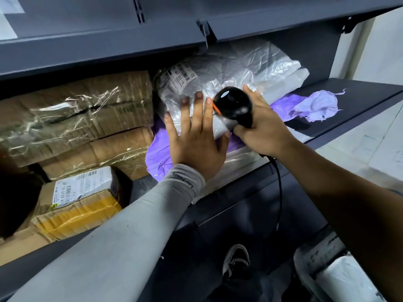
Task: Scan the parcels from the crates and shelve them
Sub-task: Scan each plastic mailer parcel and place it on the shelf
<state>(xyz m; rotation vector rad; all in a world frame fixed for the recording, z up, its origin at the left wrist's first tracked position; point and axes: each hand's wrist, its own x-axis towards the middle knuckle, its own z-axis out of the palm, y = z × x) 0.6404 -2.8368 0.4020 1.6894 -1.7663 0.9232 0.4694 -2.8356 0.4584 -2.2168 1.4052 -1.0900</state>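
A grey plastic-wrapped parcel (pixel 229 70) with a white barcode label lies on the dark shelf (pixel 366 94), on top of a purple bag parcel (pixel 314 105). My left hand (pixel 196 140) presses flat on the grey parcel's front with fingers spread. My right hand (pixel 261 129) grips a black barcode scanner (pixel 234 104) with an orange trim, its head resting against the same parcel. The scanner's cable (pixel 279 184) hangs down past the shelf's front edge.
Taped cardboard boxes (pixel 76 112) are stacked on the shelf to the left, with a smaller labelled box (pixel 80 199) in front. Another shelf (pixel 109 44) sits close overhead. A shoe (pixel 236 258) and a white parcel in a crate (pixel 340 277) show below.
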